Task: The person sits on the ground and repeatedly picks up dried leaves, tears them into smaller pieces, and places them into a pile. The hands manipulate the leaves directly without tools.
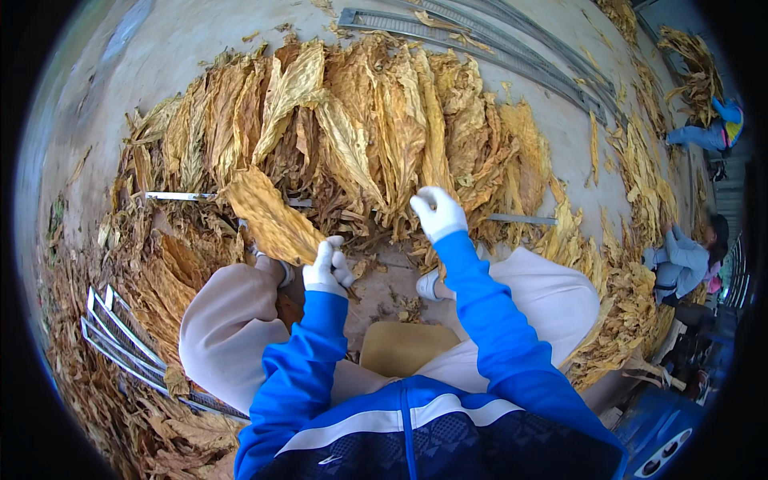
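Observation:
My left hand (327, 264), in a white glove, grips the end of a dried tobacco leaf (273, 216) that stretches up and to the left. My right hand (439, 211), gloved too, is raised at the near edge of a broad row of dried tobacco leaves (390, 120); its thumb and fingers curl towards each other, and whether a leaf is between them I cannot tell. A metal strip (522, 219) shows in parts beneath and between the leaves, on both sides of my hands.
Metal racks (474, 48) lie on the concrete floor beyond the row, others (120, 348) at the lower left. Leaf heaps (624, 312) spread on both sides. At the right, one person (714, 126) carries leaves and another (681, 258) sits. A tan stool (408, 348) is below me.

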Available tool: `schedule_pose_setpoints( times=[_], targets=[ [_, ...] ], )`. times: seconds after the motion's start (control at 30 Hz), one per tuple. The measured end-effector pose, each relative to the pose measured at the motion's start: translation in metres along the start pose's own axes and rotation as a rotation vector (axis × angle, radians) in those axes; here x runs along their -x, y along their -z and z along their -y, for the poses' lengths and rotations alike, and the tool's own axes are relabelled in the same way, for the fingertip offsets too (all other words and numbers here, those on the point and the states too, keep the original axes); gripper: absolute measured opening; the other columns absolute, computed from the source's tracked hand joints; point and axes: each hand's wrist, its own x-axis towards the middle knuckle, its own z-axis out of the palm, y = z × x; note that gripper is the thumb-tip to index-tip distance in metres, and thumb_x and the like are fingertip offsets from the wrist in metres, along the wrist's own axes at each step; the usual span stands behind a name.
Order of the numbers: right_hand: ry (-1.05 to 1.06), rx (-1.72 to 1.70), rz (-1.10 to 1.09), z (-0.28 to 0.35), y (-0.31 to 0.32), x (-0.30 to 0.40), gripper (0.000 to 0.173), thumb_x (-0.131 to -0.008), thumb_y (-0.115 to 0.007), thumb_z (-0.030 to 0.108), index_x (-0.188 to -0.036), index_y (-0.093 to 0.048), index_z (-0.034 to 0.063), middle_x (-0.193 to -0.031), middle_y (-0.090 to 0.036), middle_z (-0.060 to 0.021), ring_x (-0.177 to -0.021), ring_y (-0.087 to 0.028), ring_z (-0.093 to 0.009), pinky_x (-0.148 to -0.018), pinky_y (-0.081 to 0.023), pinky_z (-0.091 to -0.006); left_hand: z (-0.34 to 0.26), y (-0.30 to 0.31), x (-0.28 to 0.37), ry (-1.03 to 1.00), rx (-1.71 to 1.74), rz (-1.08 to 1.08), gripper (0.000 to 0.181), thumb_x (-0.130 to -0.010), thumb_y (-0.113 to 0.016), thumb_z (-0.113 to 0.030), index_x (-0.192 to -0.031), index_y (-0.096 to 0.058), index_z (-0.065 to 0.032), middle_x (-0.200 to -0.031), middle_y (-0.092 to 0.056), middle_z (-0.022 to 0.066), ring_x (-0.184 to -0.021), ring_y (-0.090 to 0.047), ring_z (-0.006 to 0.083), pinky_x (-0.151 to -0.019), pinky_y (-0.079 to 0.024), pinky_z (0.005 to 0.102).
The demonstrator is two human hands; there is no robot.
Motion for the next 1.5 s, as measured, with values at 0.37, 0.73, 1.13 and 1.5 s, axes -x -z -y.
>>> schedule_pose_setpoints(
  times=[0.37,0.73,1.13,1.5],
  targets=[
    [0.114,-0.213,-0.264,-0.017,-0.024,-0.088,0.035,-0.073,-0.065,0.023,-0.095,-0.057,-0.0034,-0.084,-0.062,-0.0114,-0.072,-0.058,-0.020,-0.062,-0.046,-0.0291,-0.006,-0.021,-0.003,0.013,0.006,0.003,0.023,-0.086,-0.049,-0.024,-0.093,-0.055,-0.0031,-0.057,-0.044,-0.0014,-0.038,-0.028,0.0077,-0.037,-0.024,0.0240],
    [0.019,-0.492,-0.089,-0.018,0.045,-0.029,0.040,-0.077,-0.062,0.021,-0.107,-0.051,-0.0032,-0.081,-0.056,-0.0041,-0.065,-0.052,-0.009,-0.057,-0.043,-0.0222,0.005,-0.028,0.000,0.017,-0.108,0.142,0.022,-0.086,-0.048,-0.019,-0.102,-0.052,-0.0049,-0.066,-0.050,0.0011,-0.040,-0.028,0.0080,-0.037,-0.024,0.0238],
    [0.141,-0.926,0.448,0.022,0.079,0.035,0.029,-0.085,-0.051,0.016,-0.110,-0.050,0.0013,-0.102,-0.056,-0.0054,-0.088,-0.054,-0.012,-0.075,-0.043,-0.0239,0.005,-0.030,0.020,0.058,-0.019,0.358,0.067,-0.078,-0.058,-0.039,-0.127,-0.030,-0.0014,-0.123,-0.041,0.0137,-0.061,-0.046,0.0114,-0.043,-0.033,0.0238],
    [1.157,0.580,-0.043,0.106,0.055,0.155,0.017,-0.064,-0.055,0.010,-0.081,-0.055,0.0097,-0.099,-0.057,-0.0052,-0.092,-0.053,-0.023,-0.082,-0.038,-0.0374,-0.010,-0.005,0.070,0.114,0.638,0.734,0.046,-0.080,-0.052,-0.041,-0.115,-0.043,-0.0127,-0.105,-0.050,0.0034,-0.073,-0.050,0.0200,-0.054,-0.037,0.0303]
  ],
)
